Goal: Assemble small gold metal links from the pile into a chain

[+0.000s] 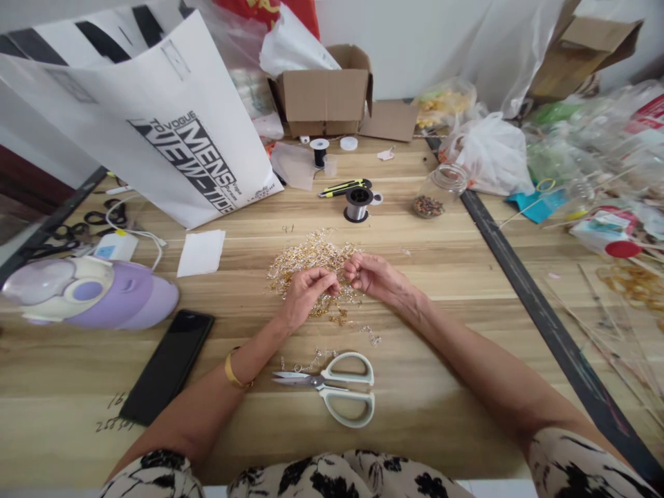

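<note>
Over a heap of small gold and silver chain pieces [306, 259], my two hands work close together, fingertips almost meeting. My left hand [310, 292] has thumb and forefinger pressed in a pinch. My right hand [377, 278] is also closed at the fingertips, palm turned partly up. Whatever lies between the fingers is too small to make out. A few short silver chains [314, 361] lie nearer to me, beside white-handled scissors [332, 384] whose blades point left. One more silver piece [371, 335] rests below my right hand.
Behind the heap stand a wire spool [357, 205], a utility knife [342, 188] and a glass jar of beads [429, 205]. To the left are a phone [169, 366], a purple bottle [119, 294] and a big paper bag [171, 124]. Plastic bags [487, 152] crowd the right.
</note>
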The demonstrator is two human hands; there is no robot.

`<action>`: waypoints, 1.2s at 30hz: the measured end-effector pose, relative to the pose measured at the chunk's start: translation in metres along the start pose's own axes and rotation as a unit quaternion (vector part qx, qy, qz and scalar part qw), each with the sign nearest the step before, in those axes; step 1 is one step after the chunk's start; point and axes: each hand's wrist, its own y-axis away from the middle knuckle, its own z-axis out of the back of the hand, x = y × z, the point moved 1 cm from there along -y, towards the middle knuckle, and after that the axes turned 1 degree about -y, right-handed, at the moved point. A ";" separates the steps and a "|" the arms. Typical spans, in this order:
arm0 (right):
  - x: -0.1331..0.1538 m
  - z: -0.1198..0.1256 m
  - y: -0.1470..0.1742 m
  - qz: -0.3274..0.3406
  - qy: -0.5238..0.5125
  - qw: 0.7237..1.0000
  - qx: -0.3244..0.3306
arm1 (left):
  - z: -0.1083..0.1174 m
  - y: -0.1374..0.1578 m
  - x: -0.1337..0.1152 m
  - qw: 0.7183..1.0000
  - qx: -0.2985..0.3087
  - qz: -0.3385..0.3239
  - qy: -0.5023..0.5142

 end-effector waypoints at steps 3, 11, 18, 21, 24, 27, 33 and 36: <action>0.000 0.001 0.000 -0.003 -0.002 1.000 0.013 | -0.002 0.001 -0.007 0.999 -0.002 0.009 -0.035; 0.000 -0.003 0.004 0.019 0.080 0.997 -0.013 | -0.004 0.001 -0.012 0.995 0.007 0.010 -0.096; 0.004 -0.007 0.006 0.027 0.134 0.991 -0.005 | -0.003 0.001 -0.011 0.994 0.008 0.010 -0.105; 0.004 -0.005 0.005 0.033 0.142 0.989 -0.002 | -0.004 0.002 -0.011 0.994 0.005 0.013 -0.104; 0.003 -0.001 0.004 0.043 0.152 0.987 0.000 | -0.004 0.003 -0.009 0.995 -0.008 0.023 -0.098; 0.002 0.002 0.003 0.045 0.165 0.985 0.006 | -0.005 0.003 -0.006 0.996 -0.018 0.027 -0.078; 0.002 0.001 0.004 0.045 0.164 0.985 0.007 | -0.003 0.002 -0.004 0.997 -0.018 -0.015 -0.073; 0.005 -0.003 0.006 0.047 0.165 0.985 0.006 | -0.001 0.002 -0.001 0.998 0.004 -0.004 -0.059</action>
